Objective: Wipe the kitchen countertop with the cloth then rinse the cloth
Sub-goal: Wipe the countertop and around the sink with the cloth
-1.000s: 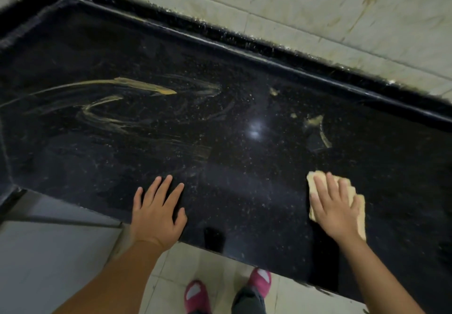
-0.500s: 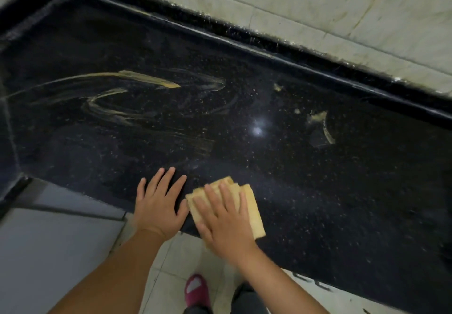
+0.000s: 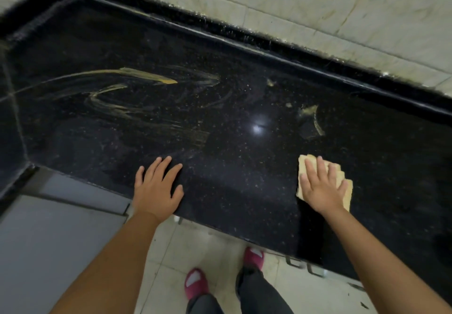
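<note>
A black speckled countertop [image 3: 232,147] fills the view. Yellowish smears [image 3: 146,77] streak its left half, and a smaller smear [image 3: 311,118] lies right of centre. A folded yellow cloth [image 3: 304,164] lies flat near the front edge on the right. My right hand [image 3: 320,186] presses on the cloth with straight, spread fingers and covers most of it. My left hand [image 3: 157,189] rests flat on the counter's front edge, fingers straight, holding nothing.
A stained tiled wall [image 3: 318,12] runs behind the counter's raised black back rim [image 3: 269,44]. A grey cabinet surface [image 3: 49,240] sits at lower left. Below the front edge are floor tiles [image 3: 195,245] and my feet in pink slippers [image 3: 195,282].
My right hand slid the cloth from the right to beside my left hand, then back to the right along the front edge. My left hand stayed in place.
</note>
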Available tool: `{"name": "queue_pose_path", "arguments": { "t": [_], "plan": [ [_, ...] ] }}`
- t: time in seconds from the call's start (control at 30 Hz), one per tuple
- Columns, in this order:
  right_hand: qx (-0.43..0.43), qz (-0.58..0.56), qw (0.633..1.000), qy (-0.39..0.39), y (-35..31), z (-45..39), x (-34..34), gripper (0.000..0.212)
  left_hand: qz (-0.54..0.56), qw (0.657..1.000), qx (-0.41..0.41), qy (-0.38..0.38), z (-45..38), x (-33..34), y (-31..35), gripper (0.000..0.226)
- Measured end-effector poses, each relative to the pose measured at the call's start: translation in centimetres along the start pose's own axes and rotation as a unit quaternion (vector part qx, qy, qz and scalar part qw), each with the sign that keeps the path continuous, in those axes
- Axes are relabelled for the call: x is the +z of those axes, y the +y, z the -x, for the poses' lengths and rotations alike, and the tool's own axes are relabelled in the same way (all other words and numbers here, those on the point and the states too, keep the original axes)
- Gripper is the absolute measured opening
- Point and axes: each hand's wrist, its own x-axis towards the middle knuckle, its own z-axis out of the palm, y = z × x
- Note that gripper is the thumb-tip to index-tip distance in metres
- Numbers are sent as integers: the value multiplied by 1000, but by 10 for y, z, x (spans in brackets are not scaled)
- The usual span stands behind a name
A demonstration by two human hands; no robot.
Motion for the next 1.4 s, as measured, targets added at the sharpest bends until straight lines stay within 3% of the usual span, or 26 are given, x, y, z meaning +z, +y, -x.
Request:
{"name": "queue_pose_path", "arguments": {
  "t": [0.1,0.2,0.23,0.37,0.43,0.63,0.7,0.77,0.97,1.07,1.23,1.33,1.4],
  "plan": [
    [-42,16,999,-19,-42,-20,-4,52,17,999,-26,-8,-2,-9,9,71],
    [-226,68,970,57,-78,-11,20,49,0,999,-27,34,-2,-17,26,55],
    [-281,86,952,84,-77,-4,32,47,-7,999,-8,52,-3,-18,35,52],
    [-369,104,923,17,3,19,51,48,-17,997,29,66,-15,-14,85,47],
    [-365,93,925,49,56,12,43,49,-19,997,29,63,-28,-6,107,47],
    [-164,113,978,62,161,-55,-20,56,-14,998,7,60,-55,23,155,47],
    [-89,66,994,24,168,-90,-53,54,-9,997,-4,82,-66,23,168,39],
    [-84,59,994,36,162,-124,-79,55,4,996,-41,80,-72,27,178,35],
    [-77,69,994,33,108,-191,-106,55,-18,996,-77,32,-56,46,180,65],
    [-111,39,992,33,55,-205,-108,51,-12,996,-84,29,-67,42,180,63],
    [-275,93,957,13,-17,-167,-63,51,-53,995,-79,16,-68,44,182,51],
    [-393,109,912,38,-3,-124,-26,66,-54,995,-83,16,-66,43,181,52],
    [-429,122,893,64,34,-108,-15,57,-45,995,-87,21,-67,41,179,54]
  ]
}}
